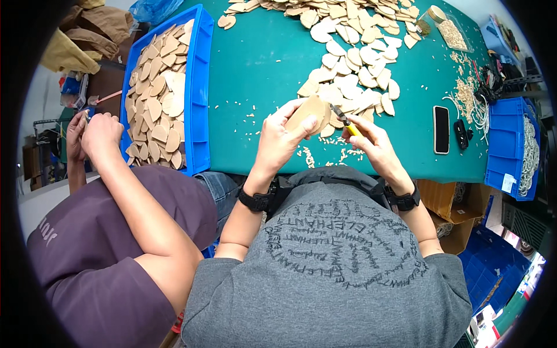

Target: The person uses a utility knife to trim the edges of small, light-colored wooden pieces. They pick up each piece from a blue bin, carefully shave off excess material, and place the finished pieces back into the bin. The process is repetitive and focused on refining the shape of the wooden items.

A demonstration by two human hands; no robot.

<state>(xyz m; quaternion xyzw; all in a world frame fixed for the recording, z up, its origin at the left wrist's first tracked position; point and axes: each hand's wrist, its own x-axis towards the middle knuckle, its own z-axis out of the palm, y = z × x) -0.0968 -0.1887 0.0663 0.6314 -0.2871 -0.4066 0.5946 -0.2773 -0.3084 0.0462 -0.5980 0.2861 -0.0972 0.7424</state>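
My left hand (277,141) is closed on a flat tan half-round piece (311,114), its thumb lying across the face. The piece is held just above the near side of the green table. In my right hand (377,145) is a pair of yellow-handled cutters (350,126). Their dark metal jaws are close to the right edge of the piece; I cannot tell whether they touch it. Behind both hands lies a pile of similar tan pieces (348,81), which spreads to the far edge of the table. Small pale scraps (309,158) are scattered around my hands.
At left stands a blue crate (199,93) of tan pieces, with a co-worker's hands (100,134) beside it. On the right of the table (249,64) lie a phone (441,130), a small black device (461,134), and a clear container (452,36) of scraps. A blue bin (503,139) stands beyond.
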